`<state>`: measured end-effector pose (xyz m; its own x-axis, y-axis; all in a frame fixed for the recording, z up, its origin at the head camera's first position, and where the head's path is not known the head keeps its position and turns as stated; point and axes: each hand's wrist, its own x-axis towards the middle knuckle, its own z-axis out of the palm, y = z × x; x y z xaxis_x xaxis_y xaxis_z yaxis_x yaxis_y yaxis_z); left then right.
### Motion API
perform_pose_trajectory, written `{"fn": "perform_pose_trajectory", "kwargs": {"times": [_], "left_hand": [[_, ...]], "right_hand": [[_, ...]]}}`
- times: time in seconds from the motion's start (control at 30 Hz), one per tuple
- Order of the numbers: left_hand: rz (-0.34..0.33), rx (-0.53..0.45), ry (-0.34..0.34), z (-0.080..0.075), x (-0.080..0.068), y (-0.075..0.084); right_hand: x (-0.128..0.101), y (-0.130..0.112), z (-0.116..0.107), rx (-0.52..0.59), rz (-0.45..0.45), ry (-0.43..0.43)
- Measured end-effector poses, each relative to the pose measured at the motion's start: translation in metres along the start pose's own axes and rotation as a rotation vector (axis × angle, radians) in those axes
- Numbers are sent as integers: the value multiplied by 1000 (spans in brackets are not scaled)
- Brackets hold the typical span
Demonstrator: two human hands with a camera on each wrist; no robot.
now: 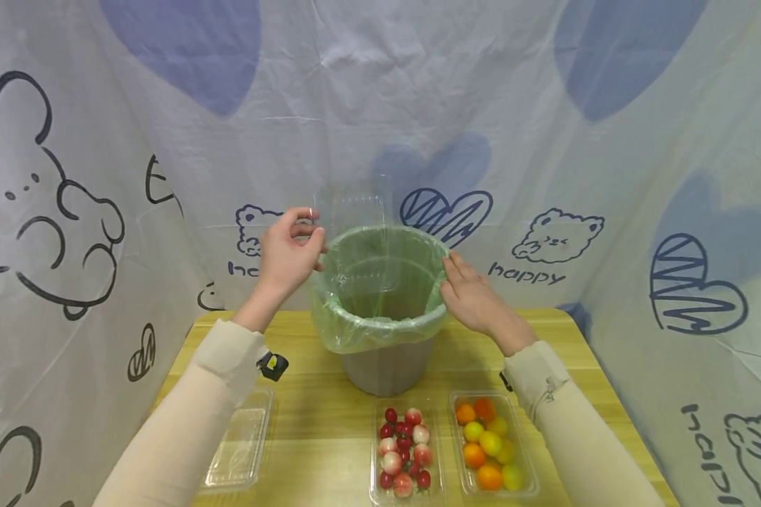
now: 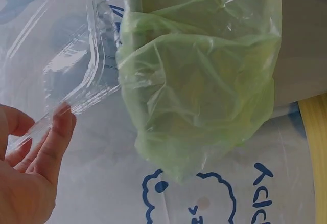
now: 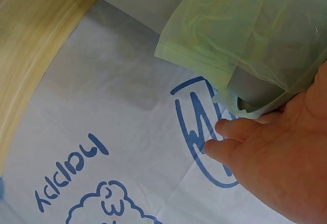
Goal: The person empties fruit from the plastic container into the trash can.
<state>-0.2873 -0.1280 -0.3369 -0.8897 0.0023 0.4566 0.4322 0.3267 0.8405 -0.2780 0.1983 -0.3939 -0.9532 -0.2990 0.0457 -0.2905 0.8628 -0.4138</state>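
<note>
- Left hands report: the left hand (image 1: 288, 255) pinches the edge of a clear plastic box (image 1: 355, 239) between thumb and fingers (image 2: 57, 132), holding it upright over the mouth of the bin (image 1: 386, 366).
- The box stands partly above the rim and partly inside the bin, just right of the left hand.
- Right hand (image 1: 475, 296): fingers straight and relaxed, resting against the outer rim of the bin on its right side; it grips nothing.
- The bin sits between the two hands on the yellow worktop (image 1: 317, 429), lined with a green bag (image 1: 380, 327) folded down over the rim.
- Nearer the person than the right hand: a tray of red and pink tomatoes (image 1: 404, 451) and, just beside it, a tray of orange and yellow tomatoes (image 1: 491, 443).
- Under the left forearm lies an empty clear tray (image 1: 241, 443).
- A printed cloth (image 1: 545, 141) hangs behind the worktop.
</note>
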Motion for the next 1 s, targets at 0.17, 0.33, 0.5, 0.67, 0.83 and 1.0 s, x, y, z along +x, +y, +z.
{"fn": "perform_pose_trajectory", "kwargs": {"times": [0.17, 0.33, 0.5, 0.67, 0.83, 1.0], "left_hand": [[-59, 10, -62, -12, -8, 3], [-84, 22, -97, -24, -20, 5], [-102, 19, -127, -35, -34, 6], [-119, 30, -173, -45, -48, 7], [-148, 16, -207, -51, -66, 7], [-162, 12, -218, -55, -82, 2]], "right_hand": [[1, 1, 1, -6, -2, -1], [2, 1, 3, -5, -7, 3], [3, 0, 3, -4, -15, 5], [3, 0, 2, -4, -17, 11], [3, 1, 2, -10, -16, 8], [2, 2, 2, -3, -11, 10]]}}
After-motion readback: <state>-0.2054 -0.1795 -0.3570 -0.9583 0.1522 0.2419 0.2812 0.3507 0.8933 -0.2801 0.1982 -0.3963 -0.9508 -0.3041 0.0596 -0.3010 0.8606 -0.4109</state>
